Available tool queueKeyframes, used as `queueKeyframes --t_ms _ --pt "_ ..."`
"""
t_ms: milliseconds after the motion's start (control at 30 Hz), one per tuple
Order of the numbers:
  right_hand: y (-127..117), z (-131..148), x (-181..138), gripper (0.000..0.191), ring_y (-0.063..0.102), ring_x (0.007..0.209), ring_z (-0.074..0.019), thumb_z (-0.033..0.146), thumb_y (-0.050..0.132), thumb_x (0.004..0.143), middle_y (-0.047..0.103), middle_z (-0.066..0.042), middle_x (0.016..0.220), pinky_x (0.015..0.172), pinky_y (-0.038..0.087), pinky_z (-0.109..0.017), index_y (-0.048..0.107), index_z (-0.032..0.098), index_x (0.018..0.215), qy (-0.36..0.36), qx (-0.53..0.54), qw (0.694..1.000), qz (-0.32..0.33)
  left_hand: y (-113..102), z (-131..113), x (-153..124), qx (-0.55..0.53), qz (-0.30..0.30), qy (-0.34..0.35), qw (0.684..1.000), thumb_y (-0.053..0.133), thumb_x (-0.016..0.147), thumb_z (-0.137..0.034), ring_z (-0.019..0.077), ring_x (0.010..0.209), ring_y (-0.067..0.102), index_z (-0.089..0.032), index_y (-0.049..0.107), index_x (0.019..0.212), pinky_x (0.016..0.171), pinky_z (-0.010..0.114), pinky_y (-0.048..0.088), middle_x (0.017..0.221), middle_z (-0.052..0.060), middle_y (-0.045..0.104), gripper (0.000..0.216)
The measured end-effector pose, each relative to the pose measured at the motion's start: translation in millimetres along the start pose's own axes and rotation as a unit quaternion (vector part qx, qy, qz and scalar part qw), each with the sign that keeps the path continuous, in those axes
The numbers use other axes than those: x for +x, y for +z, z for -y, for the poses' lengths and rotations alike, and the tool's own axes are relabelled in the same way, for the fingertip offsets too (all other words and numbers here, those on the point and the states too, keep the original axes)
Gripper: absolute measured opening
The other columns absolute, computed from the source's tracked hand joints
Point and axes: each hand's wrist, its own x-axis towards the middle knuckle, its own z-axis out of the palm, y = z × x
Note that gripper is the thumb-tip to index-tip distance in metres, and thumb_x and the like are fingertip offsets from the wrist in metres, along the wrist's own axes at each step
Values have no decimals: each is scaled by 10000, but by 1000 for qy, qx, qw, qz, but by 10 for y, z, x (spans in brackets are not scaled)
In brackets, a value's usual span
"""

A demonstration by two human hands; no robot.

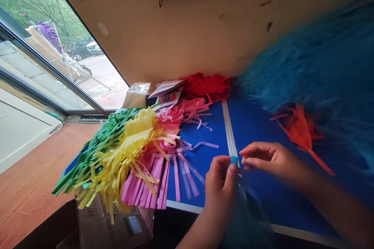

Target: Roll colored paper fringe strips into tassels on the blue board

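- Pinching a blue tissue tassel (244, 218) at its top, thumb against finger, our left hand (220, 183) is at the near side of the blue surface (248, 124).
- Our right hand (270, 157) curves just beside it, fingertips slightly parted, gripping nothing we can see.
- Leftward: green fringe (96, 144), yellow fringe (131, 136), pink fringe (149, 179), overlapping.
- Rightward: red tassel (302, 126).

Two hands (219, 184) (271, 159), one green bundle (103, 140), one yellow bundle (128, 144)
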Motion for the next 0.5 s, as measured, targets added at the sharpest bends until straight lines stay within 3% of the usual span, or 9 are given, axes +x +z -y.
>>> queueKeyframes --t_ms 167,300,500 --pt "22 22 -10 280 599 588 -129 443 666 652 616 -6 630 577 518 -256 581 182 710 -11 -18 1000 19 9 -13 -13 0 -3 -5 1000 559 821 -441 163 693 640 -157 580 897 641 291 519 789 57 668 295" --pt "23 49 -8 247 608 681 -147 415 659 665 634 -32 736 624 518 -270 607 176 701 -41 -26 998 36 13 0 -15 35 5 23 999 548 833 -423 168 701 650 -152 587 886 611 275 522 813 70 674 279" --pt "3 19 2 225 609 651 -147 399 662 646 639 -23 696 625 513 -271 636 186 712 -16 -23 1000 11 -10 72 -18 88 15 65 994 510 866 -378 159 689 650 -157 583 906 597 258 514 810 65 674 237"
